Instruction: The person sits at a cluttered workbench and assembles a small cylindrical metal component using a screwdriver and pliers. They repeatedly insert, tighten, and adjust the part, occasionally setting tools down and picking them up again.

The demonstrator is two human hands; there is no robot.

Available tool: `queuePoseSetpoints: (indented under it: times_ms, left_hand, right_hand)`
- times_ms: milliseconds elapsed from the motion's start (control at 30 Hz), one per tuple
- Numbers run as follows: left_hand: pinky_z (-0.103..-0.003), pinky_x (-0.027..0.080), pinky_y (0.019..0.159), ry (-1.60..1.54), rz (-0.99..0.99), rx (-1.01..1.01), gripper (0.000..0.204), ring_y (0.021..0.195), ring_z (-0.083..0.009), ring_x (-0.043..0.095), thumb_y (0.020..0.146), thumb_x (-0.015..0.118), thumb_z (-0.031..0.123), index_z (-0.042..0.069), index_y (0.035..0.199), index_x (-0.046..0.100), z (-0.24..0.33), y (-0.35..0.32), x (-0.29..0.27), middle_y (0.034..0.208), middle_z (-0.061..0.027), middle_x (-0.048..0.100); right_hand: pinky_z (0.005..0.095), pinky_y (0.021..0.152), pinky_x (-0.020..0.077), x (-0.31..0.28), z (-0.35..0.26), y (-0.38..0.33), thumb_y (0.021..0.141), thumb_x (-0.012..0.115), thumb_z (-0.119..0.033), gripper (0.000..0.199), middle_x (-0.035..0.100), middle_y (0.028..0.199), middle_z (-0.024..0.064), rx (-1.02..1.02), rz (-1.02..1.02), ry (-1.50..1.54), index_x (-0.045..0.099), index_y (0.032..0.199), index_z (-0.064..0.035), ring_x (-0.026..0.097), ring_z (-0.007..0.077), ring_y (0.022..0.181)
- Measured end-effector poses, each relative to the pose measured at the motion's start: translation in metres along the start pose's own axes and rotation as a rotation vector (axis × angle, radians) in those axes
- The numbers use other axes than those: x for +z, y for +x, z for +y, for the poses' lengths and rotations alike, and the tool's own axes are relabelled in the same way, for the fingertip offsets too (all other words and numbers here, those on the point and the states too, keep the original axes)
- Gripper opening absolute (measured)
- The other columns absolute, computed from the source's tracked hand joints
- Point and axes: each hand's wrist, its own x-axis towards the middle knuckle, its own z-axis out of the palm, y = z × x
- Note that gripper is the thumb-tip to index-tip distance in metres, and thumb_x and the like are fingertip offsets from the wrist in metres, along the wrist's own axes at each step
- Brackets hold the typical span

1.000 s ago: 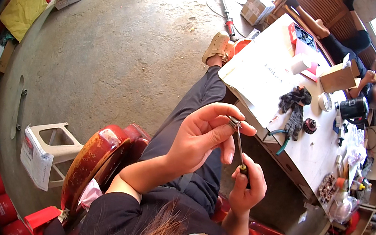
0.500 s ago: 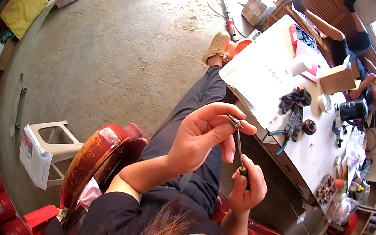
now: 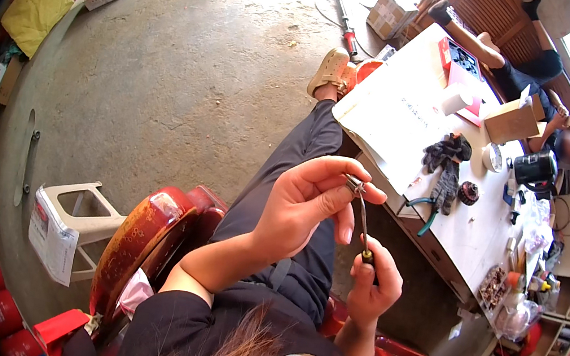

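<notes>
Raised above my lap, my left hand point(image 3: 310, 203) pinches a small silver metal part point(image 3: 354, 183) between thumb and fingers. My right hand point(image 3: 377, 282), lower and to the right, is closed around the dark and yellow handle of a screwdriver point(image 3: 367, 255). Its thin shaft points up, and the tip meets the metal part at my left fingertips. Whether the tip sits inside the part or only against it, I cannot tell. The fingers cover much of the part.
On my right a white table point(image 3: 386, 108) holds grey-black gloves point(image 3: 447, 157), green-handled pliers point(image 3: 429, 216), an open cardboard box point(image 3: 513, 121) and a black mug point(image 3: 536, 169). Another person point(image 3: 534, 67) sits beyond it. A beige stool point(image 3: 79, 215) stands left of a red chair point(image 3: 144, 246).
My right hand and the screwdriver have shifted very slightly left. My left hand keeps its grip. Beyond the table, the other person's legs and hands have moved.
</notes>
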Motion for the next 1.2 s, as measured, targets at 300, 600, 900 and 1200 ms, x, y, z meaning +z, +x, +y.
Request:
queuePoseSetpoints:
  times_ms: [300,600,900,1200]
  left_hand:
    - [-0.020,0.048,0.058,-0.059,0.067,-0.055,0.024,0.060,-0.0111,0.060,0.097,0.051,0.011,-0.001,0.118,0.053,-0.001,-0.002,0.008,0.105,-0.0202,0.066]
    - [-0.020,0.049,0.060,-0.120,0.015,-0.041,0.027,0.063,-0.0114,0.061,0.098,0.051,0.016,0.000,0.120,0.050,0.000,0.000,0.004,0.109,-0.0213,0.064]
    - [-0.019,0.049,0.059,-0.198,0.009,-0.062,0.025,0.062,-0.0117,0.060,0.098,0.051,0.016,0.001,0.119,0.051,0.000,0.000,0.004,0.109,-0.0221,0.064]
    - [-0.019,0.049,0.059,-0.170,0.016,-0.046,0.024,0.061,-0.0106,0.060,0.098,0.051,0.014,0.000,0.118,0.051,0.000,0.000,0.004,0.109,-0.0224,0.064]
  right_hand:
    - [0.0240,0.052,0.0420,0.005,0.003,0.003,0.077,0.055,0.010,0.036,0.056,0.069,0.0083,-0.144,0.055,-0.200,0.065,0.111,0.0021,0.053,0.0137,0.055]
    - [0.0216,0.054,0.0412,-0.001,-0.002,-0.003,0.083,0.050,0.005,0.030,0.055,0.067,0.0042,0.059,0.012,0.062,0.063,0.110,0.0049,0.052,0.0094,0.057]
    - [0.0213,0.054,0.0407,0.000,-0.002,-0.002,0.084,0.050,0.003,0.029,0.054,0.067,0.0038,0.053,-0.005,0.060,0.063,0.110,0.0051,0.052,0.0093,0.058]
    - [0.0217,0.053,0.0405,0.001,-0.001,-0.001,0.080,0.052,0.007,0.033,0.054,0.068,0.0043,0.036,0.007,0.037,0.064,0.111,0.0034,0.052,0.0096,0.058]
